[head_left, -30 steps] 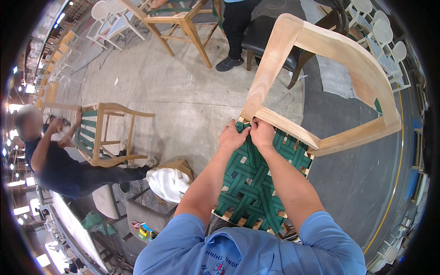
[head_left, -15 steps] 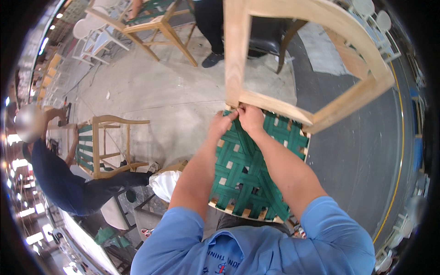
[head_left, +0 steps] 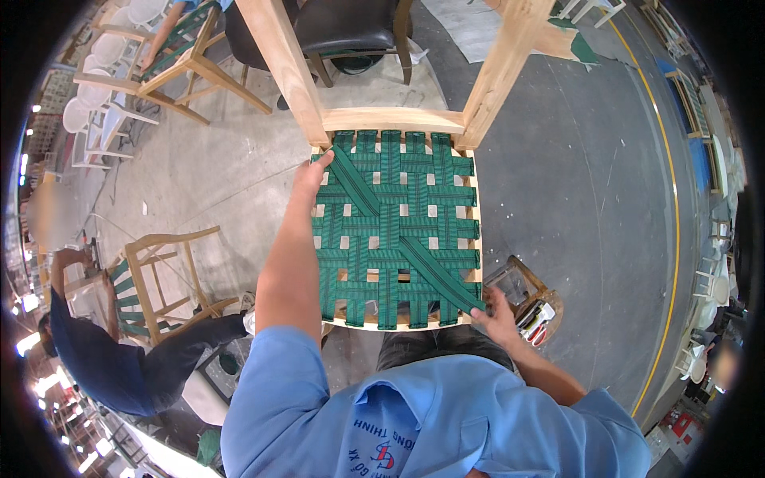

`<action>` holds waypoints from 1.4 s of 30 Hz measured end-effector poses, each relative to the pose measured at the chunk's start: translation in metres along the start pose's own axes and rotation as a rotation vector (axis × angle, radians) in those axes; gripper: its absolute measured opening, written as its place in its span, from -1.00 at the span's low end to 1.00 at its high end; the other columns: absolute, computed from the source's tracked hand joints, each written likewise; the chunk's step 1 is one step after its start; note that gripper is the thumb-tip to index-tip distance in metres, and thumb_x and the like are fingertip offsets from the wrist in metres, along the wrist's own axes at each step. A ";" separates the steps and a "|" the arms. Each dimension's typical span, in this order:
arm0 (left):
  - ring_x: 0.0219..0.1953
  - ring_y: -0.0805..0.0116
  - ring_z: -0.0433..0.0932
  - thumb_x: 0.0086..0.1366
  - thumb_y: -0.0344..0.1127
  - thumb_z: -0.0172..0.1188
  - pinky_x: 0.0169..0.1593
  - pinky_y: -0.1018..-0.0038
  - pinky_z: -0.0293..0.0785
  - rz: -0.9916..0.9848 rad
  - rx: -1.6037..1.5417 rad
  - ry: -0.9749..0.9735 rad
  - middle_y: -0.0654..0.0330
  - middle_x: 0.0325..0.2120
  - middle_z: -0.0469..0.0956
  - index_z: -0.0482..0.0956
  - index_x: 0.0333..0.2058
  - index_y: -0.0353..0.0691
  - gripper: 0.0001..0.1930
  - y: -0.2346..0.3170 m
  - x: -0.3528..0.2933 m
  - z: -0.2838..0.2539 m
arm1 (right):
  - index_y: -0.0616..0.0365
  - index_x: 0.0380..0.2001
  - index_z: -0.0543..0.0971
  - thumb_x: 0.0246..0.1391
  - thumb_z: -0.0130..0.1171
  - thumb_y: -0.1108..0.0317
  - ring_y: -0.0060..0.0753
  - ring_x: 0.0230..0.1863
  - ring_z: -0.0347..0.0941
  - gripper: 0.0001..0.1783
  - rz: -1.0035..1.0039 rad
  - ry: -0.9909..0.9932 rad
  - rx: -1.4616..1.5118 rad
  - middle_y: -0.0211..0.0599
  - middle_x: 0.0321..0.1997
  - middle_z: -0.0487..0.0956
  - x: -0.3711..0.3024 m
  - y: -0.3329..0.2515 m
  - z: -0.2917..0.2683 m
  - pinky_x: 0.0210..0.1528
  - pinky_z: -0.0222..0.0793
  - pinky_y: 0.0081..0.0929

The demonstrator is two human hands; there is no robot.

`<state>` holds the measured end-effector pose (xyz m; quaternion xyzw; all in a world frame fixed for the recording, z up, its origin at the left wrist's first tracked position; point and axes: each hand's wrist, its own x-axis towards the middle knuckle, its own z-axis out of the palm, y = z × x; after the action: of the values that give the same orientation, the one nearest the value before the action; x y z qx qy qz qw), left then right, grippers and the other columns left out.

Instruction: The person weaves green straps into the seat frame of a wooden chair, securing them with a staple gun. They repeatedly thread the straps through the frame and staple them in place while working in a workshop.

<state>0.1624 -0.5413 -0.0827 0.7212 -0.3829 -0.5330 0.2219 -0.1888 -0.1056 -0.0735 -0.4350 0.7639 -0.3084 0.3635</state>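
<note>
In front of me is a pale wooden chair frame, its seat woven with green webbing. A loose-looking webbing strap runs diagonally through the weave, from the far left corner to the near right corner. At the far left corner, my left hand grips the seat edge, its thumb on the strap's end. My right hand pinches the strap's other end at the near right corner. The fingers under the left seat edge are hidden.
Beside my right hand stands a wooden stool carrying red-handled scissors. At the left a person in dark clothes handles another chair frame. A black-seated chair stands beyond mine, and another webbed chair at the far left.
The chair now appears squarer and further left in view. My right hand has left the far left corner for the near right one; the left hand stays at the far corner.
</note>
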 end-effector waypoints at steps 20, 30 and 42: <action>0.28 0.07 0.49 0.23 0.15 0.39 0.33 0.23 0.33 -0.060 0.095 0.022 -0.10 0.24 0.54 0.54 0.25 -0.36 -0.21 0.001 -0.006 -0.008 | 0.26 -0.31 0.66 0.18 0.40 0.00 -0.16 -0.34 0.57 -0.55 0.356 -0.698 -0.139 -0.11 -0.43 0.59 -0.006 -0.057 -0.046 -0.23 0.48 -0.19; 0.14 0.08 0.54 0.41 0.14 0.22 0.25 0.11 0.45 -0.180 -0.213 -0.346 0.07 0.20 0.55 0.45 0.32 -0.20 -0.32 -0.004 -0.018 0.018 | 0.14 0.08 0.59 0.36 0.25 0.09 -0.55 -0.54 0.46 -0.60 0.629 -0.421 0.316 -0.40 -0.41 0.59 -0.044 -0.017 -0.054 -0.50 0.43 -0.46; 0.29 0.05 0.45 0.39 0.29 0.19 0.35 0.09 0.35 -0.115 -0.059 -0.246 0.11 0.31 0.46 0.41 0.37 -0.17 -0.22 0.024 -0.048 0.053 | 0.11 -0.18 0.71 0.04 0.30 0.14 0.02 -0.15 0.70 -0.66 1.030 0.477 -0.195 -0.09 -0.24 0.75 -0.082 0.259 -0.116 -0.05 0.58 -0.13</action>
<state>0.0985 -0.5137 -0.0543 0.6642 -0.3492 -0.6405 0.1635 -0.3687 0.0972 -0.1906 0.0433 0.9629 -0.1092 0.2428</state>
